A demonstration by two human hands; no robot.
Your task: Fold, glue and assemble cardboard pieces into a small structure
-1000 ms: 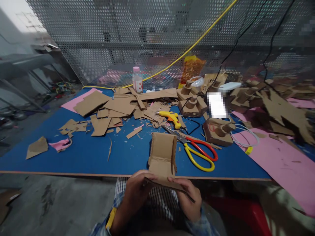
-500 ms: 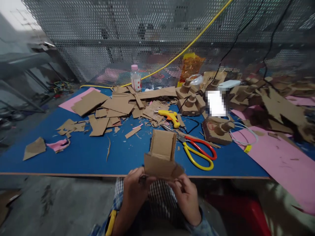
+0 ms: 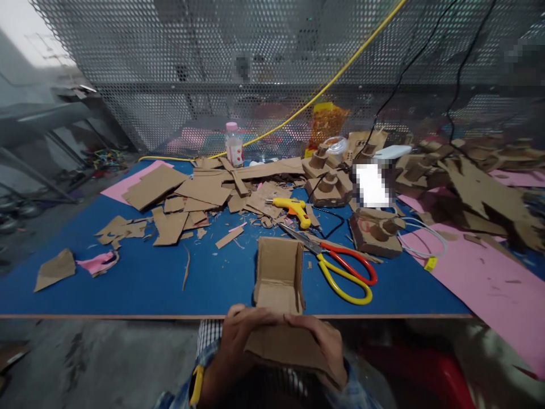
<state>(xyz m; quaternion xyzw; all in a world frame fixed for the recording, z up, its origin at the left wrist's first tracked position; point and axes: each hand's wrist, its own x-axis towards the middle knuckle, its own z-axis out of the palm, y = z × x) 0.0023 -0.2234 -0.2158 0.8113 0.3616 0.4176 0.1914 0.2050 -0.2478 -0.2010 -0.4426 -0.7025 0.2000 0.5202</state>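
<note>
A strip of cardboard [image 3: 285, 346] is held between my two hands, just in front of the table's near edge. My left hand [image 3: 240, 335] is closed on its left end, and my right hand [image 3: 327, 343] grips the right end; the fingers of both lie along its far edge. Right beyond them a small open cardboard box [image 3: 280, 267] stands at the table edge, its inside facing me. Scissors [image 3: 336, 261] with one red and one yellow handle lie to the right of the box. Farther back rests a yellow glue gun [image 3: 293, 209].
Cardboard scraps [image 3: 204, 193] spread over the left and middle of the blue table [image 3: 149, 284]. Shaped cardboard pieces [image 3: 377, 233] and a pink sheet [image 3: 481, 278] lie to the right. A pink-capped bottle [image 3: 234, 145] stands before the perforated metal screen [image 3: 191, 102].
The cardboard strip has come down and toward me, tilting over. Both hands have shifted their fingers onto its far edge. More of the box's inside shows now.
</note>
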